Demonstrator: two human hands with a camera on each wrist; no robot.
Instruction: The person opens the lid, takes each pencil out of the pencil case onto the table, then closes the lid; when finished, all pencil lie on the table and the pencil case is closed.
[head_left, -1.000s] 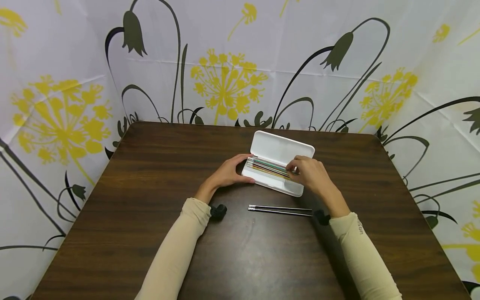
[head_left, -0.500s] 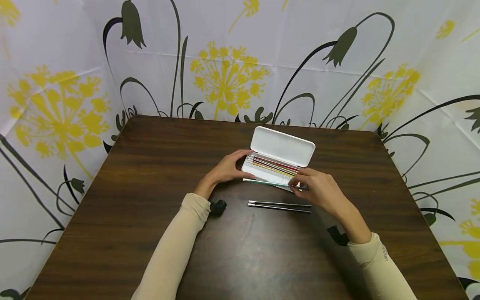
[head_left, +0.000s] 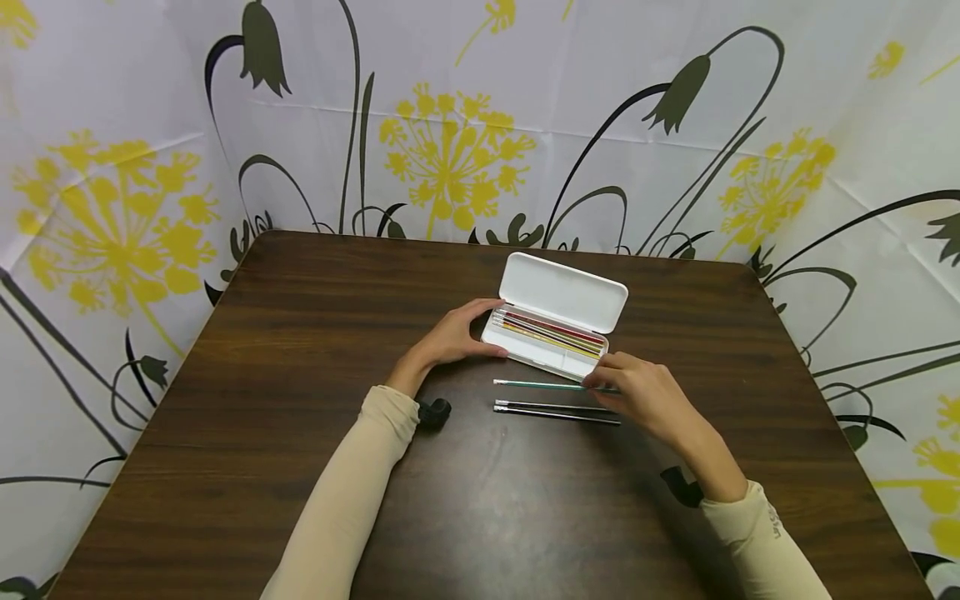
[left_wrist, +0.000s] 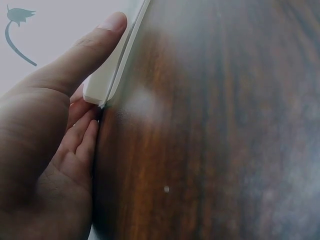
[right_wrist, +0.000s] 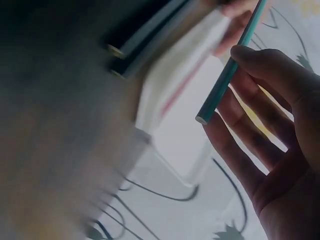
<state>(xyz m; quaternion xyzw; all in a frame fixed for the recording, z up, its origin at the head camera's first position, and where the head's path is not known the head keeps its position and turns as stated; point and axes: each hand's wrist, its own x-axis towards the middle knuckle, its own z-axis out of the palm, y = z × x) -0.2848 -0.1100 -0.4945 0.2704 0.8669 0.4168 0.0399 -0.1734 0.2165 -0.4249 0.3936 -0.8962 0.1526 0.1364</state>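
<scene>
A white pencil case [head_left: 564, 292] lies with its lid raised toward the back of the table. Several pencils [head_left: 551, 332], red, yellow and dark among them, rest side by side in its tray. My left hand [head_left: 448, 340] holds the case's left end between thumb and fingers; the left wrist view has its thumb [left_wrist: 95, 47] along the case's side. A green pencil [head_left: 536, 384] is pinched by my right hand [head_left: 641, 392] near its right end, just in front of the case. In the right wrist view that pencil's plain, unsharpened end [right_wrist: 201, 120] sticks out past the thumb.
Two black pencils [head_left: 557, 413] lie nearly parallel on the dark wooden table [head_left: 300, 350], nearer to me than the green one. Behind the table hangs a white cloth [head_left: 450, 50] with a flower print.
My right hand has taken the green pencil out of the case and brought it forward and down, near the black pencils. The left hand has stayed at the case's left end.
</scene>
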